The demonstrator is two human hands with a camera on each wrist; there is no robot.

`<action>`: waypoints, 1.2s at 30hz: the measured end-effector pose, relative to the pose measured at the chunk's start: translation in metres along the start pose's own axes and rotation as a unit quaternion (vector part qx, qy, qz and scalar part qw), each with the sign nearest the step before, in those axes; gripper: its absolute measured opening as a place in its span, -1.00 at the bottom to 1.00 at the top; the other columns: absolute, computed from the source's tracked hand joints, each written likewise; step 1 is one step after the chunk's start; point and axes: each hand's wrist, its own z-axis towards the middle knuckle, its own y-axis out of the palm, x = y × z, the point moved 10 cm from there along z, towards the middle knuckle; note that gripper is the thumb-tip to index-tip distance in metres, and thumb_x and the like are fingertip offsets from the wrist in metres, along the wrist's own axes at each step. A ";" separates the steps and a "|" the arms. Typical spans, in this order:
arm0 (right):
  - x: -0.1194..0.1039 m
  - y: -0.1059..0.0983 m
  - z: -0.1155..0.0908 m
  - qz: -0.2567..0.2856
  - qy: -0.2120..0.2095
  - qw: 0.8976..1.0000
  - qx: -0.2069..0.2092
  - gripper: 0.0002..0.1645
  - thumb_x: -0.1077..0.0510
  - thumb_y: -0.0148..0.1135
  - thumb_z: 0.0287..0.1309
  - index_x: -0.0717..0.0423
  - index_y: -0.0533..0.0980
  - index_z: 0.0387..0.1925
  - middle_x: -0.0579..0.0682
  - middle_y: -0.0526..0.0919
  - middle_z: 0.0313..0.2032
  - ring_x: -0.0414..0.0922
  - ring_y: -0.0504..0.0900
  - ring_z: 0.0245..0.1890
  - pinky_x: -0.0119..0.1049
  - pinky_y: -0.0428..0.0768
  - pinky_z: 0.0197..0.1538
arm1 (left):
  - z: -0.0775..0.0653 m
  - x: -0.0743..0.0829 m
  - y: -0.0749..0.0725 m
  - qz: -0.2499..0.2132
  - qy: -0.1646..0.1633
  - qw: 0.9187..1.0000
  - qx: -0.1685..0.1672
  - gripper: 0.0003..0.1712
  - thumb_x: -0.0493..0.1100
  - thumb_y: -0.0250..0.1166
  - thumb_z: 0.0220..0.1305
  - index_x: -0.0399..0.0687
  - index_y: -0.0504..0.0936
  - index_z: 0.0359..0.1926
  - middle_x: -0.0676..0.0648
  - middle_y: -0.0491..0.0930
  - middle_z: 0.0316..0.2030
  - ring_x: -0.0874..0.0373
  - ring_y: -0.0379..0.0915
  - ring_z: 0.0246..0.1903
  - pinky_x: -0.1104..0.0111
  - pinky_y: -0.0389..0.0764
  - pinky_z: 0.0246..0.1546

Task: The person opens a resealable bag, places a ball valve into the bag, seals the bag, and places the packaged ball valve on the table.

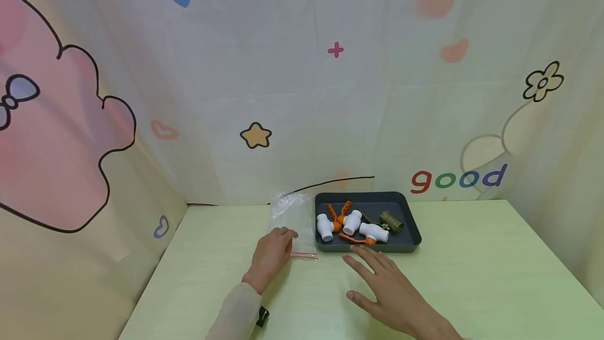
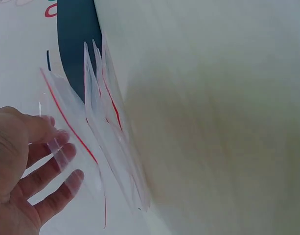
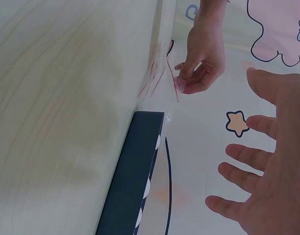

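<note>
My left hand (image 1: 271, 253) pinches the edge of a clear zip bag (image 2: 76, 122) with a red seal line, lifting it from the table. More clear zip bags (image 2: 108, 117) stand partly raised just beside it in the left wrist view. Right of the bags sits a dark grey tray (image 1: 415, 237). In it lie three white valves (image 1: 352, 222) with orange handles and a brass-coloured fitting (image 1: 391, 221). Before the tray's front edge hovers my right hand (image 1: 394, 295), its fingers spread and holding nothing, also visible in the right wrist view.
The pale green table (image 1: 472, 277) extends to both sides of the tray. Behind it hangs a light curtain (image 1: 302, 93) printed with hearts, a star and the word "good". A small black object (image 1: 262, 316) shows beside the left sleeve.
</note>
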 end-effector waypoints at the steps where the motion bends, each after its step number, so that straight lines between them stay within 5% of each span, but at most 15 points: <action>1: 0.000 0.000 0.000 -0.001 -0.001 1.000 0.002 -0.15 -0.53 -0.15 0.25 -0.30 0.20 0.45 -0.06 0.23 0.46 0.02 0.25 0.44 0.18 0.27 0.39 | 0.000 0.000 -0.002 -0.002 -0.003 1.000 0.003 -0.79 -0.32 0.32 0.19 0.02 0.72 -0.18 0.06 0.71 -0.25 0.15 0.62 -0.26 0.33 0.63 -0.33; 6: -0.003 -0.004 0.002 -0.008 -0.009 1.000 0.018 -0.20 -0.47 -0.04 0.26 -0.30 0.22 0.44 -0.07 0.24 0.46 0.00 0.27 0.43 0.15 0.32 0.37 | -0.001 0.000 -0.016 -0.016 -0.014 0.999 0.028 -0.82 -0.32 0.35 0.19 0.01 0.71 -0.20 0.05 0.72 -0.28 0.16 0.64 -0.32 0.34 0.62 -0.40; 17: -0.012 -0.021 0.010 -0.018 -0.008 0.997 0.071 -0.22 -0.27 0.26 0.20 -0.25 0.28 0.41 -0.05 0.33 0.41 0.06 0.42 0.33 0.10 0.49 0.26 | -0.005 0.010 -0.061 -0.048 -0.013 0.989 0.138 -0.84 -0.35 0.35 0.15 -0.05 0.71 -0.25 0.04 0.73 -0.36 0.23 0.62 -0.51 0.42 0.57 -0.53; 26: -0.033 -0.043 0.012 0.006 -0.050 0.987 0.156 -0.26 -0.13 0.37 0.14 -0.22 0.36 0.34 -0.12 0.41 0.32 -0.10 0.49 0.25 -0.12 0.65 0.04 | -0.015 0.022 -0.103 -0.115 -0.032 0.968 0.219 -0.83 -0.45 0.34 0.10 -0.19 0.71 -0.28 -0.05 0.72 -0.36 0.17 0.65 -0.42 0.36 0.66 -0.41; 36: -0.057 -0.070 0.016 0.069 -0.087 0.969 0.220 -0.33 0.00 0.43 0.08 -0.12 0.44 0.25 -0.15 0.52 0.17 -0.18 0.55 0.11 -0.23 0.65 0.01 | -0.021 0.047 -0.141 -0.187 -0.052 0.940 0.281 -0.80 -0.48 0.33 0.08 -0.17 0.67 -0.28 -0.01 0.66 -0.40 0.20 0.61 -0.40 0.56 0.57 -0.54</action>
